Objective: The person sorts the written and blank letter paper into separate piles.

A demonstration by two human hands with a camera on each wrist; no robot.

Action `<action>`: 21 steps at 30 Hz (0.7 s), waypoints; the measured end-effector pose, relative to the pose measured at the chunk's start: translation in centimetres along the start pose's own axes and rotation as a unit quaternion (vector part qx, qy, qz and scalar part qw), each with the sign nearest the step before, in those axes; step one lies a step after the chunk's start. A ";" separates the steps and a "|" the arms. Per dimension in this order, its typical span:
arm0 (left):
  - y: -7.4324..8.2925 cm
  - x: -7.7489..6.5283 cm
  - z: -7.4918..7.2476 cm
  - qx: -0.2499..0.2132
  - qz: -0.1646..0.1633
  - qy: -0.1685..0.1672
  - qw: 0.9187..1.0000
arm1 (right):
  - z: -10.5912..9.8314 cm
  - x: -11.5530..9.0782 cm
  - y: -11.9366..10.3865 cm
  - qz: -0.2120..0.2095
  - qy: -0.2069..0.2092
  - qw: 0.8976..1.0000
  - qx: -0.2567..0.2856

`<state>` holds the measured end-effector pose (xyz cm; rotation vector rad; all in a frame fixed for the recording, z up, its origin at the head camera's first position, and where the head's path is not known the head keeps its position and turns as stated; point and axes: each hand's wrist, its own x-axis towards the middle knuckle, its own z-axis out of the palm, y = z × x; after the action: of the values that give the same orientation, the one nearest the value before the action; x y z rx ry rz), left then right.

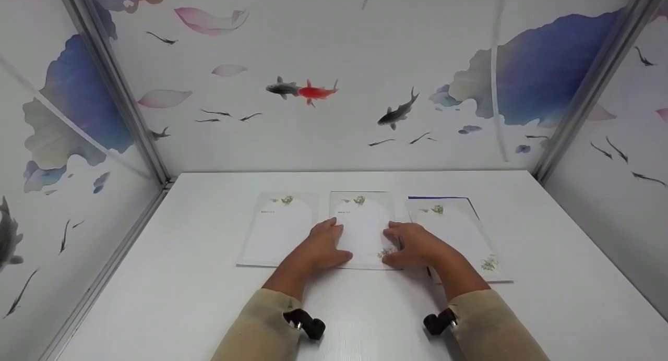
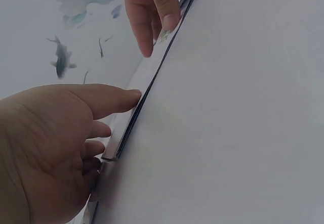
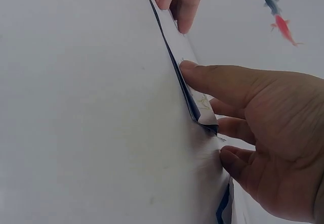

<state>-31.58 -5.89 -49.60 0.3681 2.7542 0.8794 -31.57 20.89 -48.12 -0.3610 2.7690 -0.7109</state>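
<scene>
Three thin pads of floral-printed letter paper lie side by side on the white table. Both hands are at the middle pad (image 1: 361,236), one at each side. My left hand (image 1: 324,246) has its fingertips along the left edge and its thumb over the near left part. From the other side, my right hand (image 1: 415,244) touches the right edge, thumb near the flower print in the near corner. The wrist views show dark blue layers under the white top of the middle pad (image 3: 174,44). In the right wrist view its near corner looks slightly bent.
The left pad (image 1: 282,228) lies just left of my left hand. My right forearm crosses over the right pad (image 1: 469,241), which shows a dark blue edge along its far side. White panels printed with fish and petals (image 1: 344,142) enclose the table (image 1: 172,277).
</scene>
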 end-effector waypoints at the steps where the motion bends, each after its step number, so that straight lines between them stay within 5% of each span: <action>1: 0.0 0.0 0.0 0.004 0.001 -0.001 1.000 | 0.0 0.0 0.0 0.003 -0.001 1.000 -0.003; 12: 0.0 0.2 -0.1 0.020 0.007 0.006 1.000 | 0.2 -0.1 -0.2 0.029 0.025 0.999 0.015; 21: 0.7 -0.2 -0.3 0.028 -0.004 0.057 0.998 | 0.1 0.0 -0.7 0.073 0.045 0.995 0.041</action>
<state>-31.35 -5.50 -48.94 0.3247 2.8882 0.8480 -31.39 20.29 -47.82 -0.1103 2.8032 -0.8204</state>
